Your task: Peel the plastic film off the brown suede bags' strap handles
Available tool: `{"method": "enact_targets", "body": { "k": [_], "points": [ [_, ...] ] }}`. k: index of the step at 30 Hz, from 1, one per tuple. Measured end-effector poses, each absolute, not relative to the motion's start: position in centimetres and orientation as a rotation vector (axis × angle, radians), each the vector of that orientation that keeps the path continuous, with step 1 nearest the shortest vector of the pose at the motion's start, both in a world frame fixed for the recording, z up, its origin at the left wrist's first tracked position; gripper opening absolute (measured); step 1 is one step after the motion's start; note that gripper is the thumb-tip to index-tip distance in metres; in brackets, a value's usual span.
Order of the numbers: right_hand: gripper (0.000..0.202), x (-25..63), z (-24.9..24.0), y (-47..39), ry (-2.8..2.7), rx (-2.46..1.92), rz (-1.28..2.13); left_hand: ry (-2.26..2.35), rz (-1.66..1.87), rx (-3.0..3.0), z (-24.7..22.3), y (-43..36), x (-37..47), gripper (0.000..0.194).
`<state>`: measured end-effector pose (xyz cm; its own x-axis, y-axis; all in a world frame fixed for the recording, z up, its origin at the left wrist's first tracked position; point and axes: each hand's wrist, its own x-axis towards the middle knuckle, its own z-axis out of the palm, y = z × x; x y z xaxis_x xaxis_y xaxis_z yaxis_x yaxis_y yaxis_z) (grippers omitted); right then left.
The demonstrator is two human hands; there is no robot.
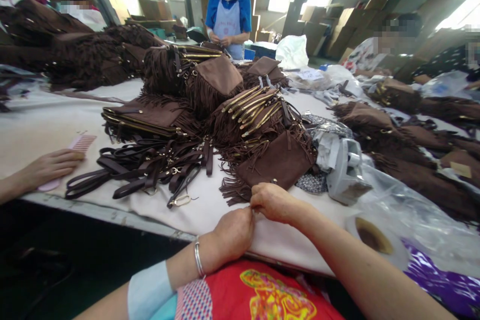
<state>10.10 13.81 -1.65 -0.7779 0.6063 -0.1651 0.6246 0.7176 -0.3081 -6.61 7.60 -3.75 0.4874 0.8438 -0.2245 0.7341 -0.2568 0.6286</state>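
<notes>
My left hand (233, 232) and my right hand (273, 201) meet at the near edge of the white table (45, 122), fingertips pinched together. What they pinch is too small to see. Just beyond my right hand lies a brown suede fringed bag (277, 165), its fringe hanging toward my fingers. A silver bangle circles my left wrist. Behind the bag rise stacks of similar fringed bags (247, 110) with gold zips.
A heap of dark brown straps (150, 165) lies left of the bags. Another person's hand (48, 167) rests on a pink comb (80, 144) at far left. Clear plastic bags (408, 210) lie on the right. Other workers stand and sit around the table.
</notes>
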Motion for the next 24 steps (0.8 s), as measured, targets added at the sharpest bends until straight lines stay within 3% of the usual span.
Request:
{"method": "enact_targets", "body": {
  "k": [9,16,19,21,24],
  "points": [
    [0.020,11.8,-3.5,11.2,3.132,1.230,-0.207,1.010,0.285,1.016,-3.2,8.5,-7.3,0.027],
    [0.020,12.4,-3.1,10.9,3.145,1.402,-0.367,1.133,0.362,0.869,-3.8,8.2,-6.5,0.030],
    [0.028,16.0,-0.7,10.2,3.159,1.855,-0.296,1.170,0.371,0.914,-3.8,8.0,-6.4,0.032],
    [0.025,20.1,1.3,10.0,2.992,2.422,-0.167,1.186,0.361,0.928,-3.8,7.9,-6.3,0.034],
    [0.029,27.1,3.2,10.2,2.159,3.398,-0.043,1.162,0.347,0.942,-4.0,7.9,-6.1,0.041]
  ]
}}
